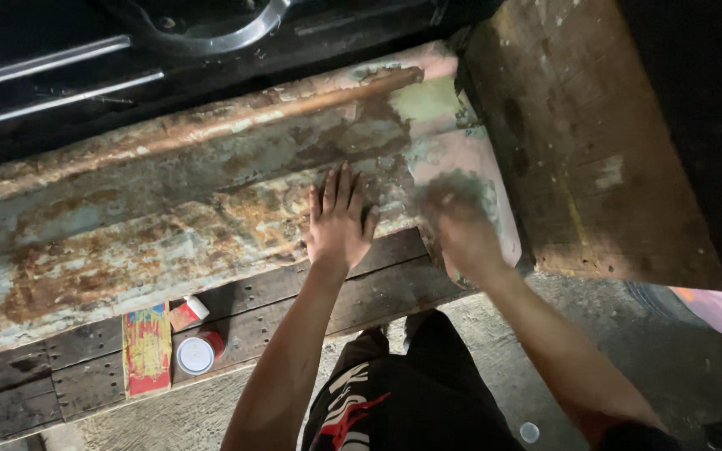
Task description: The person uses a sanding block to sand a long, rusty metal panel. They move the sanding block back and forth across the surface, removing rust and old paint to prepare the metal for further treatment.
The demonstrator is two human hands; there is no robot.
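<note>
My left hand (338,222) lies flat, fingers spread, on a long rusty metal sill (152,217) with flaking pale paint. My right hand (461,227) is blurred with motion, its fingers pressed on a pinkish, grey-smeared patch (453,150) at the sill's right end. I cannot tell whether the right hand holds anything. Both forearms reach up from the bottom of the view.
Dark wooden planks (244,321) run below the sill. On them lie a flat red and yellow box (147,348), a red can with a white lid (197,352) and a small tube (188,311). A large wooden block (578,142) stands at right. Concrete floor (536,351) lies below.
</note>
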